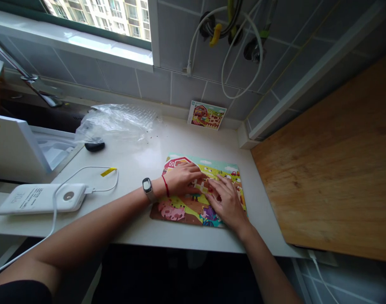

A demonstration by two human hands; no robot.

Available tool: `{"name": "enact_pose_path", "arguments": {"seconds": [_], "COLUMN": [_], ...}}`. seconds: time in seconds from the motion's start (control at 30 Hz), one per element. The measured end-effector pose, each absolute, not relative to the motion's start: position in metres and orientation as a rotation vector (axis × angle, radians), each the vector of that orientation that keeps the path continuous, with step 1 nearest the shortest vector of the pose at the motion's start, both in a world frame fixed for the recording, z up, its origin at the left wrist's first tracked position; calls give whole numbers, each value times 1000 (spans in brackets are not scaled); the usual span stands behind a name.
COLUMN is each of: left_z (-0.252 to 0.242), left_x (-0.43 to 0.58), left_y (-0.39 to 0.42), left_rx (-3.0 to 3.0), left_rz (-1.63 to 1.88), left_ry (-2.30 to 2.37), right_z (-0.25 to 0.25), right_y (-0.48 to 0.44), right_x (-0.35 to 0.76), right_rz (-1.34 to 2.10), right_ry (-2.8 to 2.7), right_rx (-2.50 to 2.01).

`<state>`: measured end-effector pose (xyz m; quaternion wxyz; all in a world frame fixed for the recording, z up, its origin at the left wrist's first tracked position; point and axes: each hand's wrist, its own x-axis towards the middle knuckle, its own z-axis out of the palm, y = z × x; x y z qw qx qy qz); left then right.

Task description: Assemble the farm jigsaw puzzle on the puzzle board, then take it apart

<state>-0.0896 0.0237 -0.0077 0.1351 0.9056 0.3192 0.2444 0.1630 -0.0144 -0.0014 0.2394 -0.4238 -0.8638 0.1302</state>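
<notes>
Dark sleeve (18, 292) is the closest thing to the camera, bottom left; from there the left forearm (85, 226) runs across to the middle, and the right forearm (268, 268) comes up from the bottom edge. Left hand (182, 179) lies palm down on a farm-scene jigsaw puzzle (193, 209), fingers flat and fairly narrow together, pointing right; right hand (226, 204) is also palm down on it, fingers a bit more spread, tips on the pieces near the middle, so both look open rather than gripping anything. Fingertips of the two hands nearly meet over the puzzle's white fence bit; puzzle sits flat on a white countertop (139, 234), close to its front edge. Left wrist has a smartwatch (147, 188) and a red string bracelet (165, 185); a small puzzle picture card (207, 115) leans against the tiled wall behind. Over to the left there's a crumpled clear plastic bag (117, 122), a black oval object (94, 146), and a white power bank (42, 198) with a white cable (109, 169) plugged in; a wooden board (325, 156) stands on the right, white hoses (243, 50) hang on the wall.
</notes>
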Motion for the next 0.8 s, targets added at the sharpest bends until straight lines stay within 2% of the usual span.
{"name": "enact_pose_path", "arguments": {"seconds": [0.3, 0.5, 0.8], "left_z": [1, 1, 1], "left_x": [-66, -67, -61], "left_y": [0, -3, -9], "left_rx": [2464, 2238, 1993], "left_rz": [746, 745, 961], "left_ry": [706, 741, 922], "right_z": [2, 7, 14], "right_y": [-46, -52, -49], "right_x": [192, 194, 149], "right_rz": [290, 321, 322], "right_ry": [-2490, -2459, -2437], "right_rx": [-1033, -1048, -1191]}}
